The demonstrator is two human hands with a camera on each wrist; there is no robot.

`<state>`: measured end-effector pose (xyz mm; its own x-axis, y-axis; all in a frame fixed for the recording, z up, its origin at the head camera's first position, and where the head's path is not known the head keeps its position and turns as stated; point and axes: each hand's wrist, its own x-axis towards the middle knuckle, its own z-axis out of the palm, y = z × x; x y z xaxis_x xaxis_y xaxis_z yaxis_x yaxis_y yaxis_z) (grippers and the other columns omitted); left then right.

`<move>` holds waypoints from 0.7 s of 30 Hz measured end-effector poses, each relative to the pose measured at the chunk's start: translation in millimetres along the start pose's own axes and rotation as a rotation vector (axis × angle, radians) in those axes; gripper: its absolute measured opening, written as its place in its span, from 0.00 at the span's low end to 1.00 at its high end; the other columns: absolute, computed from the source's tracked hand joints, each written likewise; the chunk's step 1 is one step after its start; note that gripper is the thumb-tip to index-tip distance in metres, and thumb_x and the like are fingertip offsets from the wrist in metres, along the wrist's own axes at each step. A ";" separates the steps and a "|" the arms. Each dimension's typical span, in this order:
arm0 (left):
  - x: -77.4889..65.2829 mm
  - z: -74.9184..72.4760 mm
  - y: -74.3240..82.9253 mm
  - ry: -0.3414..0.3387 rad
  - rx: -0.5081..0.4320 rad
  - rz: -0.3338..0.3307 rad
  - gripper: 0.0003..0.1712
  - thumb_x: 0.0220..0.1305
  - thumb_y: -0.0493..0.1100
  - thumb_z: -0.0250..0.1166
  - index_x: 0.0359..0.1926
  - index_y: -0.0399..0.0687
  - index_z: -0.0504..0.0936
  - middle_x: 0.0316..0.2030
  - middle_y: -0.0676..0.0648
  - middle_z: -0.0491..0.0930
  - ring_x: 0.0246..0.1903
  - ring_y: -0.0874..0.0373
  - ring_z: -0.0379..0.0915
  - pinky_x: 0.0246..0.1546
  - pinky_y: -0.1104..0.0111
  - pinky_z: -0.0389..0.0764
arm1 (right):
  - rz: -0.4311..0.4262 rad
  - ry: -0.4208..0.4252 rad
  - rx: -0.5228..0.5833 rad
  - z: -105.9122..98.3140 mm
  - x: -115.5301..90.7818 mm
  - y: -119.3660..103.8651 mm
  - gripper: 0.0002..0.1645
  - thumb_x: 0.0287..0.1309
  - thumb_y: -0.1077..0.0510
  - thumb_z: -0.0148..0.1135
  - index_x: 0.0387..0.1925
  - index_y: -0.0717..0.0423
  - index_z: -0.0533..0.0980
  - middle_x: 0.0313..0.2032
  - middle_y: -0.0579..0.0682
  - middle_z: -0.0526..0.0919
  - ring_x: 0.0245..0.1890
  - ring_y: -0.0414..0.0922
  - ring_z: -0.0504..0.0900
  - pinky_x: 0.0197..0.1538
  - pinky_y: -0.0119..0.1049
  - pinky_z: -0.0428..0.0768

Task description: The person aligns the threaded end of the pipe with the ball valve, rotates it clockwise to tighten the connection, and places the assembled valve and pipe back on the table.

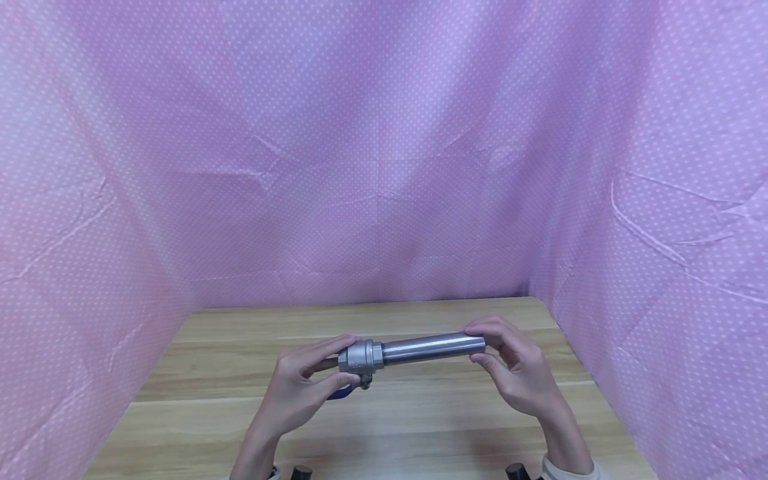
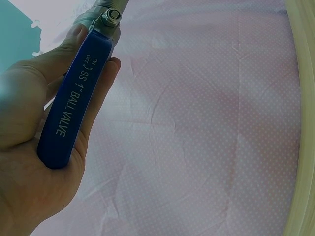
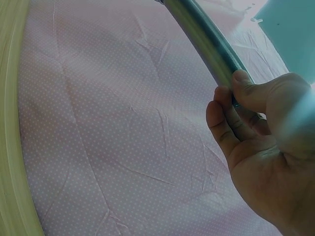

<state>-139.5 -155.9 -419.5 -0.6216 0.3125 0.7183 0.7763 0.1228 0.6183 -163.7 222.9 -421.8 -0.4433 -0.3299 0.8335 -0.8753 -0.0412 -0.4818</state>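
Note:
My left hand (image 1: 303, 383) grips a silver ball valve (image 1: 361, 357) by its body, thumb on the near side and fingers on the far side. The valve's blue lever (image 2: 76, 101), lettered "SS 1" BALL VALVE", lies back along the left palm. A smooth steel pipe (image 1: 429, 349) extends from the valve's right end, with threads showing at the joint. At the pipe's far right end, my right hand (image 1: 516, 370) pinches it between thumb and fingertips. Valve and pipe form one line above the table, rising slightly to the right in the head view.
A wood-grain table (image 1: 384, 427) lies below the hands. Pink dotted cloth (image 1: 378, 167) hangs behind it and along both sides. Two dark cylindrical ends (image 1: 302, 473) poke in at the bottom edge, near the wrists.

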 end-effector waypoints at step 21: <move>-0.1 -1.2 1.5 -0.008 -0.005 0.000 0.34 0.58 0.23 0.83 0.67 0.35 0.87 0.60 0.32 0.92 0.63 0.63 0.89 0.57 0.66 0.97 | 0.041 -0.029 0.001 -2.6 0.6 -4.1 0.35 0.49 0.94 0.62 0.61 0.81 0.75 0.56 0.55 0.88 0.57 0.35 0.90 0.54 0.22 0.92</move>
<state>-138.4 -156.8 -418.3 -0.6211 0.3195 0.7156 0.7754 0.1180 0.6203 -160.8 225.4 -418.6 -0.4726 -0.3582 0.8052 -0.8565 -0.0284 -0.5154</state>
